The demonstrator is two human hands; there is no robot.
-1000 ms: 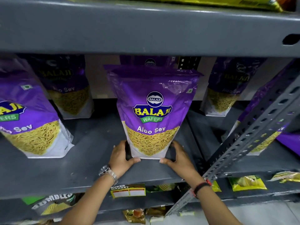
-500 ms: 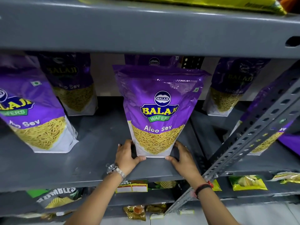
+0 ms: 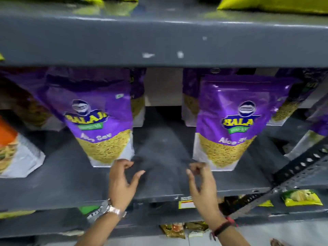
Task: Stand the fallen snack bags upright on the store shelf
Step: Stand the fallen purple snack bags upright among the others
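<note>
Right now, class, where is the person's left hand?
In the head view the left hand hovers open, low and centre-left, over the grey shelf, just below the left Aloo Sev bag.

- Left purple snack bag: yellow brand lettering "BALAJI" on a blue banner; a green band below it is blurred; white product name "Aloo Sev", partly smeared.
- Right purple snack bag: yellow "BALAJ", last letter blurred; green band beginning "WAFER"; white "Aloo", second word unreadable.
- Yellow price label on the shelf edge: print too blurred to read.
</note>
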